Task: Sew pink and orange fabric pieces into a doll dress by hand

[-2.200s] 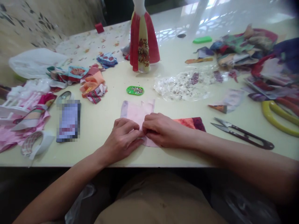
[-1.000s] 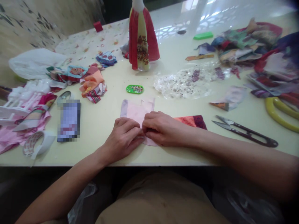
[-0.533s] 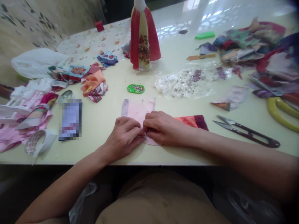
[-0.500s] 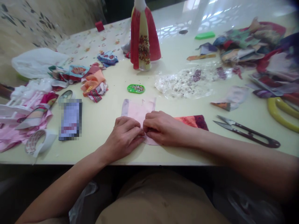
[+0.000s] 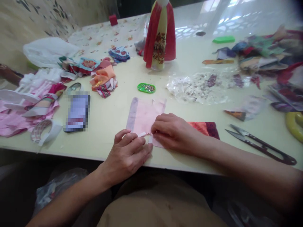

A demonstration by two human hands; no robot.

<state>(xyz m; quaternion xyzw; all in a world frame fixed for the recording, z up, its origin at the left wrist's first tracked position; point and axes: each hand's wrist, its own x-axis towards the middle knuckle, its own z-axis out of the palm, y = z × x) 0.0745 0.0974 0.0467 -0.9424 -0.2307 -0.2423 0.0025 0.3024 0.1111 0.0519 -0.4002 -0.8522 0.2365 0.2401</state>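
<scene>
A pale pink piece of fabric lies flat near the front edge of the cream table. My right hand rests on its near right corner with fingers curled, pressing it down. My left hand is at the table edge just below the fabric, fingers closed, pinching a small white strip at the fabric's near edge. A red patterned cloth lies under my right wrist.
Thread snips lie at right. A green dish of beads, a clear bag of sequins, a doll in a red dress, fabric scraps, a cloth heap, a tape roll and yellow-handled scissors surround them.
My left hand has drawn back toward the table edge and now pinches a small white strip. More of the pink fabric shows. The camera shifted left and down.
</scene>
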